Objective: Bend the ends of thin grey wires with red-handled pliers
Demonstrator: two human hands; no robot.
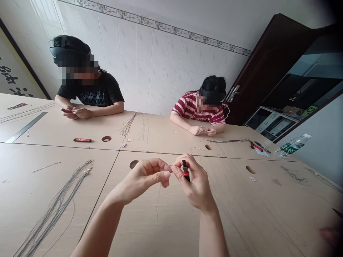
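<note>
My left hand point(140, 180) is raised over the middle of the table, thumb and fingers pinched on a thin grey cord. That cord point(157, 205) hangs down below the fingers. Close beside it, my right hand point(195, 185) has small pliers with red handles point(185, 172) tucked in its palm, jaws pointing up. The right thumb and index finger meet the left fingertips at a tiny piece of the cord or a fitting, too small to make out. On the left lies a bundle of grey cords point(57, 201) with metal clasps point(88, 167) at its far end.
Two people sit across the wooden table point(134, 228), each working with their hands. A steel ruler point(26, 126), a red and black box cutter point(82, 140), more cords point(128, 125), red-handled pliers point(256, 146) and a water bottle point(293, 145) lie about. Round holes point(250, 170) pierce the tabletop.
</note>
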